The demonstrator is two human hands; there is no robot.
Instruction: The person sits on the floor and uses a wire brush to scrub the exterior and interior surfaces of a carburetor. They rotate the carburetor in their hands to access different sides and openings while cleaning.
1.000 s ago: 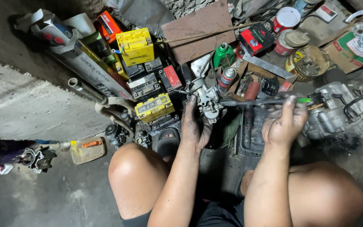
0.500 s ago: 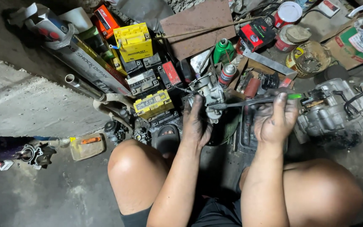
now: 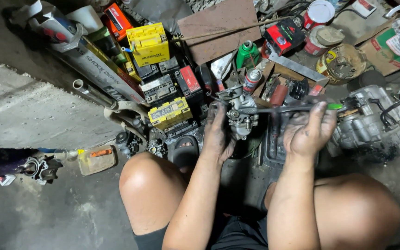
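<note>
My left hand (image 3: 218, 134), dark with grease, grips a small metal carburetor (image 3: 241, 115) from its left side and holds it up over a black tray. My right hand (image 3: 307, 132) is closed around a long screwdriver (image 3: 283, 109) with a green handle end (image 3: 334, 106). The shaft lies level and its tip meets the carburetor's right side. Both my bare knees frame the bottom of the view. The underside of the carburetor is hidden by my fingers.
Several small batteries, yellow (image 3: 150, 42) and black (image 3: 159, 89), lie stacked at the upper left beside long boxes. A grey engine block (image 3: 371, 122) sits at the right. Spray cans (image 3: 252, 79), tins (image 3: 319, 13), a brown board (image 3: 218, 28) and a sandal (image 3: 184, 150) crowd the floor.
The view has shifted slightly; the carburetor and screwdriver stay in my hands, with the screwdriver still against the carburetor's right side.
</note>
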